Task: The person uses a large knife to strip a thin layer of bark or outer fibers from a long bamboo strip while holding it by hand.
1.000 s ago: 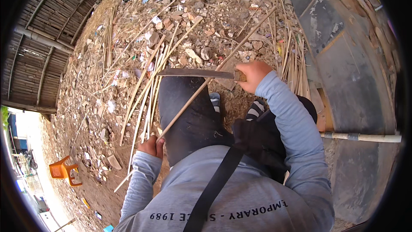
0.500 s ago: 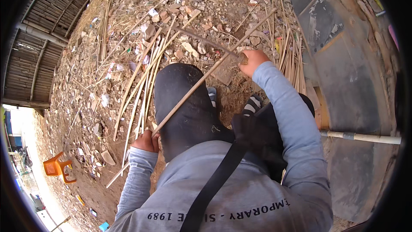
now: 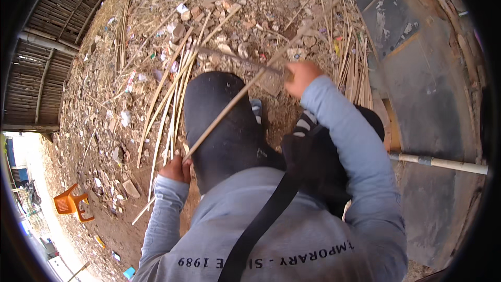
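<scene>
A long bamboo strip (image 3: pixel 223 113) runs slantwise over my dark-trousered left thigh. My left hand (image 3: pixel 176 169) is closed round its lower part, and the near end pokes out past the wrist. In my right hand (image 3: pixel 304 78) is the short handle of a long, thin-bladed knife (image 3: pixel 236 58). The blade points left and crosses the strip beyond my knees; I cannot tell how deep its edge sits. Motion blurs the strip's far end and my right hand. Several pale split strips (image 3: pixel 168 105) lie on the ground left of my left knee.
Stones and litter cover the ground. More bamboo strips (image 3: pixel 356 70) lie to the right, beside dark sheets (image 3: pixel 425 104) with a pale pole (image 3: pixel 443 163) across them. An orange plastic chair (image 3: pixel 70 202) is at the lower left. A slatted bamboo wall (image 3: pixel 44 47) stands far left.
My right hand has moved a little left with the knife, whose blade has slid left across the strip. The strip's far end has shifted slightly. My left hand keeps its grip, nearly in place.
</scene>
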`<state>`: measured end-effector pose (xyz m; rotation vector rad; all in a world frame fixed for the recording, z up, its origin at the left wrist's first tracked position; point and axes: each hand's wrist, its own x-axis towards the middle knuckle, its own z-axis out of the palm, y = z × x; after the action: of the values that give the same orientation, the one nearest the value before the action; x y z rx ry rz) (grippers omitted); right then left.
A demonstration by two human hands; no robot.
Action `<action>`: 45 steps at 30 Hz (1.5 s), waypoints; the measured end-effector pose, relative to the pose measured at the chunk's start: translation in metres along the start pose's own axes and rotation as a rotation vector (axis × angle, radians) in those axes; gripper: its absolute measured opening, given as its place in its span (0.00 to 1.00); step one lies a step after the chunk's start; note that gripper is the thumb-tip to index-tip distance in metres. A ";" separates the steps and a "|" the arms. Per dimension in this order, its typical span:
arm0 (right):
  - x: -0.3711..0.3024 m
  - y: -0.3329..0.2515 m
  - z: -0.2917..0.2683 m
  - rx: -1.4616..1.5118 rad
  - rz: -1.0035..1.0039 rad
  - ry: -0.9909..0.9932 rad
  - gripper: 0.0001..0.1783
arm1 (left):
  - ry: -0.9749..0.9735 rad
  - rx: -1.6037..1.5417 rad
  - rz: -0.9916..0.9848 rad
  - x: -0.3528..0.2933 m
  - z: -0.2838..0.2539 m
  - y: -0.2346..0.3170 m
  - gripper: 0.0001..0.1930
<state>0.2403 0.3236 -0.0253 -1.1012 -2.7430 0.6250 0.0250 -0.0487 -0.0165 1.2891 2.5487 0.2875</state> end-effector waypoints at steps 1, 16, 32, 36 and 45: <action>0.007 0.002 -0.005 0.030 0.003 0.046 0.19 | -0.004 0.009 0.001 0.008 -0.004 0.009 0.15; -0.012 -0.003 -0.027 -0.074 0.037 0.077 0.11 | 0.004 0.100 0.024 0.007 0.001 -0.007 0.16; 0.017 0.053 -0.028 0.016 0.236 0.024 0.19 | 0.041 0.118 0.063 0.015 -0.003 0.002 0.14; -0.003 0.004 -0.037 -0.078 0.168 -0.068 0.20 | -0.007 0.097 0.021 0.009 -0.005 -0.010 0.14; 0.000 0.032 -0.032 0.053 0.138 0.048 0.19 | -0.004 0.008 0.041 0.014 -0.006 -0.008 0.14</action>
<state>0.2685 0.3549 -0.0098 -1.2841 -2.6113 0.6758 0.0090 -0.0419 -0.0152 1.3449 2.5246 0.2831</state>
